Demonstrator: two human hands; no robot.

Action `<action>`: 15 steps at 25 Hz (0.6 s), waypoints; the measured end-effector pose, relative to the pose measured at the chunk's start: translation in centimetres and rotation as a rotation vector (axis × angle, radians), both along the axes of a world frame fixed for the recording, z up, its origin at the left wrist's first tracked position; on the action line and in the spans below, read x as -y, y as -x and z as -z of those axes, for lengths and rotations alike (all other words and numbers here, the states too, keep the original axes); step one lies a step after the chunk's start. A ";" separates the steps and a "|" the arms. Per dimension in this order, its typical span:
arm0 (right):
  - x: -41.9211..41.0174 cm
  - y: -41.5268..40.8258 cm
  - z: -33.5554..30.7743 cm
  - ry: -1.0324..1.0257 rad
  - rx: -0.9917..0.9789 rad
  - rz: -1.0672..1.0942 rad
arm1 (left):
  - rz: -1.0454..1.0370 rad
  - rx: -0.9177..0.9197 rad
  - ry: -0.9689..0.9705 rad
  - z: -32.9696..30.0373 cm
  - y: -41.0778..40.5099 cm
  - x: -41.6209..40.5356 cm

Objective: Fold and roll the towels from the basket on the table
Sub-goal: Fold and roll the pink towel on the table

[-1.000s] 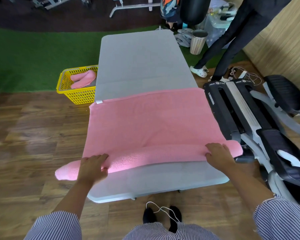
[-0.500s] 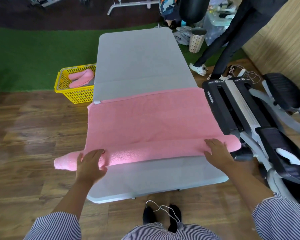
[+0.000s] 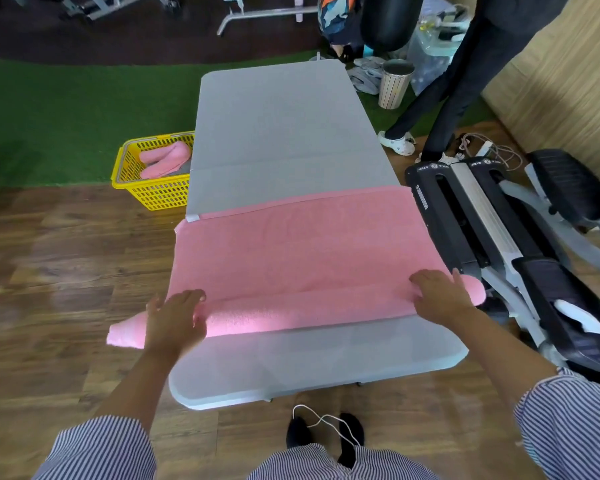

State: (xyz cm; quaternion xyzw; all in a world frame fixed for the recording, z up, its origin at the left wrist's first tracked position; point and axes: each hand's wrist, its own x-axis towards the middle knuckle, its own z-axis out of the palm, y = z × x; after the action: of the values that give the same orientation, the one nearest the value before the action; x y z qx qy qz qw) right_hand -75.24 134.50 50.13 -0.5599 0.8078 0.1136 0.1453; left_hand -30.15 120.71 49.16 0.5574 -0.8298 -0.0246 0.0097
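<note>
Your left hand (image 3: 174, 318) lies palm-down on the rolled part of the pink towel (image 3: 302, 251), fingers straight, pressing, not gripping. Your right hand (image 3: 439, 296) does the same on the roll's other end, fingers spread flat over it. Roll runs between your hands across the grey table (image 3: 281, 133); one tip sticks out past your left hand over the table edge, the other tip past your right hand. Unrolled towel lies flat on the table just beyond your fingertips. Yellow basket (image 3: 153, 192) sits on the floor beyond your left hand, beside the table, with pink rolled towels (image 3: 165, 161) inside.
</note>
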 end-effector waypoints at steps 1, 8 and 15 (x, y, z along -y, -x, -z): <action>0.1 -0.2 0.3 0.073 -0.002 0.004 | -0.006 -0.044 0.035 0.3 0.1 0.0; -1.0 -1.9 1.5 0.067 0.138 0.041 | -0.053 -0.066 -0.136 3.3 0.5 -1.8; -0.9 -2.1 1.2 0.073 0.072 0.042 | -0.051 -0.055 -0.083 2.7 0.7 -2.2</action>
State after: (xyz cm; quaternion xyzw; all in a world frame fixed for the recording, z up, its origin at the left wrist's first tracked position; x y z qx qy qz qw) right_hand -73.12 135.35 48.93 -0.5516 0.8171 0.0608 0.1559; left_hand -30.87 122.89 46.50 0.5773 -0.8131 -0.0740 0.0098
